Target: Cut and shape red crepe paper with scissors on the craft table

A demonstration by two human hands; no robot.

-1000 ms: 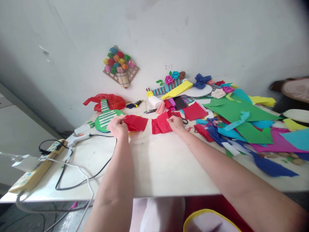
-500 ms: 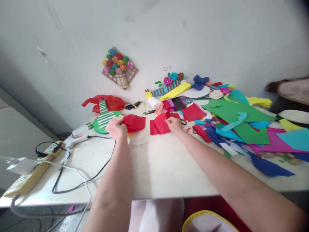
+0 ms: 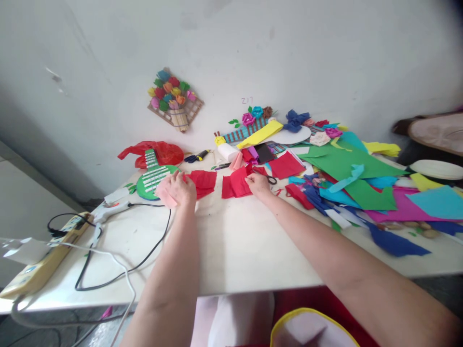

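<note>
Two red paper sheets lie side by side at the far middle of the white table [image 3: 235, 250]. My left hand [image 3: 182, 189] is closed on the left edge of the left red sheet [image 3: 204, 181], and a pale pink piece [image 3: 163, 194] sticks out under the hand. My right hand [image 3: 259, 183] pinches the right edge of the right red sheet [image 3: 234, 185]. Black-handled scissors [image 3: 270, 180] lie just right of my right hand.
A green paper guitar [image 3: 154, 176] and a red plastic bag [image 3: 164, 152] sit left of my hands. A glue gun [image 3: 112, 208], a power strip [image 3: 43, 260] and cables fill the left side. Coloured paper sheets and scraps [image 3: 347, 166] cover the right side. A paper flower craft [image 3: 173, 99] hangs on the wall.
My left hand has shifted slightly toward me and the pink piece now shows beneath it. The right hand stays on its red sheet. The view drifted a little.
</note>
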